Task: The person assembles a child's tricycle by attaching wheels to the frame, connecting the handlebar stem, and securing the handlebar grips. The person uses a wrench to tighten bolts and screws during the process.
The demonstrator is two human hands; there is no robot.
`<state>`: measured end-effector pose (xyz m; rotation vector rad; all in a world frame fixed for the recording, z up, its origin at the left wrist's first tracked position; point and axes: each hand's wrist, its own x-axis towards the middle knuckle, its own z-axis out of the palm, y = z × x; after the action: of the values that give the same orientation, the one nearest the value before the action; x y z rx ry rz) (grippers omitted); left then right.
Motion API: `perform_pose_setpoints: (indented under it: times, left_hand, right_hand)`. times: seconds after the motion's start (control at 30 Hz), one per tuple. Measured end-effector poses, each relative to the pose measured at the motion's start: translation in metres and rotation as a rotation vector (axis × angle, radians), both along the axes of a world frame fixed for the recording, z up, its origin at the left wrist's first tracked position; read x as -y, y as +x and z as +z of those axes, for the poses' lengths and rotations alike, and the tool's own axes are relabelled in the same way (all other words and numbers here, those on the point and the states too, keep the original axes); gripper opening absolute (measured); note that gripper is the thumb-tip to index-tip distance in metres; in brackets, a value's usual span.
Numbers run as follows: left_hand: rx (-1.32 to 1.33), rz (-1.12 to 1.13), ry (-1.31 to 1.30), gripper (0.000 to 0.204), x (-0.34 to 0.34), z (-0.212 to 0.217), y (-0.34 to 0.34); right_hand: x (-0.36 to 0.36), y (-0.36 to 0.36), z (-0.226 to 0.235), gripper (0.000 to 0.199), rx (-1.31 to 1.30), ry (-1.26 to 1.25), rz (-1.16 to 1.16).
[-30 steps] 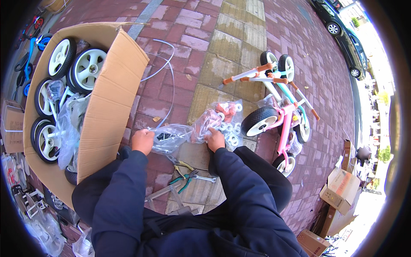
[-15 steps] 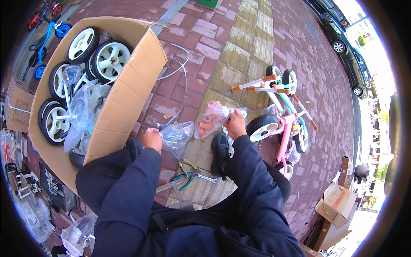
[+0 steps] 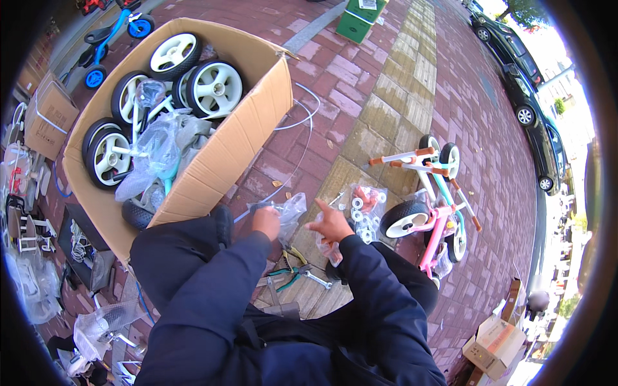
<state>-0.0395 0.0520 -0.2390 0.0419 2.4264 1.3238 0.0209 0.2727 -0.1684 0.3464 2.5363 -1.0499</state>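
My left hand is closed on a clear plastic bag, whose contents I cannot make out. To its right, my right hand has its index finger and thumb spread, pointing toward the bag. Crumpled clear plastic with something orange-pink shows just below that hand; whether it is touched is unclear. Beside the right hand lies a clear bag of white rings and orange parts on the paving. Pliers with green handles, yellow-handled cutters and a wrench lie between my feet.
At left stands an open cardboard box full of white-spoked wheels and wrapped frames. Pink and mint small bikes with orange grips lie to the right. A green box sits ahead, and a loose white strap curls on the bricks.
My right hand has let go of the bag with orange parts, which now lies on the paving, and moved toward the left hand. The view has shifted, and the left hand keeps its bag.
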Motion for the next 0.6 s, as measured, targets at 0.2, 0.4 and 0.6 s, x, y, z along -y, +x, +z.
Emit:
perform_pose_setpoints:
  times: [0.2, 0.4, 0.6]
  left_hand:
    - [0.056, -0.265, 0.085, 0.015, -0.03, 0.076, 0.011]
    - [0.013, -0.406, 0.102, 0.017, -0.008, 0.148, -0.007]
    - [-0.46, -0.074, -0.336, 0.026, 0.051, 0.199, -0.129]
  right_hand:
    - [0.042, 0.003, -0.021, 0.06, -0.161, -0.015, 0.205]
    - [0.033, -0.005, 0.028, 0.028, -0.147, 0.146, 0.448]
    - [0.027, 0.014, 0.095, 0.018, -0.244, 0.232, 0.515]
